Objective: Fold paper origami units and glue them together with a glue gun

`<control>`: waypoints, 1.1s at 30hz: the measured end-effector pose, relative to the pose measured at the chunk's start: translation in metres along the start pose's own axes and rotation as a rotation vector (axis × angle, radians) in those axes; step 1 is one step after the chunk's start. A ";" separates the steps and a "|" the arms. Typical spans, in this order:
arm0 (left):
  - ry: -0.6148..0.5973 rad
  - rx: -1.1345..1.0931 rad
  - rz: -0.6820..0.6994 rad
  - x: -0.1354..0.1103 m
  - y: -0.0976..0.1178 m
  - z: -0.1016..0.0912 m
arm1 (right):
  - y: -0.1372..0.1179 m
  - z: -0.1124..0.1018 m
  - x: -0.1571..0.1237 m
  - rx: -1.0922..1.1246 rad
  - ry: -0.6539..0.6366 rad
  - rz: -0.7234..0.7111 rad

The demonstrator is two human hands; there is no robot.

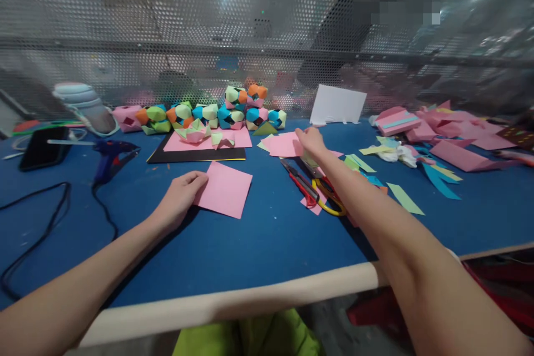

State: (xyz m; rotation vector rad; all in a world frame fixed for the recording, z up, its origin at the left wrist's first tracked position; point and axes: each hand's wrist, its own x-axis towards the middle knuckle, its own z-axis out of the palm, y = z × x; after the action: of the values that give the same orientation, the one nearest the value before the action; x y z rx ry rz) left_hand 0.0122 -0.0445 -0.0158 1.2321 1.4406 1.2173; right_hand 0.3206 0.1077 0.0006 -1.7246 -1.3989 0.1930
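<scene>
A square of pink paper [224, 189] is pinched at its left edge by my left hand [183, 192], thumb on top, close above the blue table. Further out, my right hand [311, 142] reaches to another piece of pink paper [284, 145], its fingers closed at that sheet's right end. Under my right forearm lie scissors with red handles [301, 186] and scissors with yellow handles [329, 208], partly hidden by the arm. Beyond the left hand, a black sheet [200, 154] carries a larger pink sheet [173, 142] and folded paper pieces [195, 131].
Folded multicoloured paper balls [231, 117] line the back. A blue glue gun [109, 158] with its black cord, a phone [45, 147] and a bottle [83, 105] stand left. A white card [337, 104] and paper scraps [463, 133] lie right. A perforated metal screen [187, 22] rises behind.
</scene>
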 end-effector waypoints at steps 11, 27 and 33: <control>0.094 0.155 0.223 -0.005 0.013 -0.007 | -0.064 -0.015 -0.097 0.270 -0.391 -0.469; -0.375 1.073 0.545 -0.019 0.005 -0.006 | -0.099 0.082 -0.139 0.017 -0.693 -0.793; -0.391 1.177 0.545 -0.019 0.003 -0.008 | -0.105 0.071 -0.128 -0.161 -0.589 -0.868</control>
State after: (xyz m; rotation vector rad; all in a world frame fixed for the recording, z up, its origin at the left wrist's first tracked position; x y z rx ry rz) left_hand 0.0072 -0.0647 -0.0112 2.6009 1.5649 0.2589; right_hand 0.1575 0.0337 -0.0178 -1.0561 -2.5238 0.1012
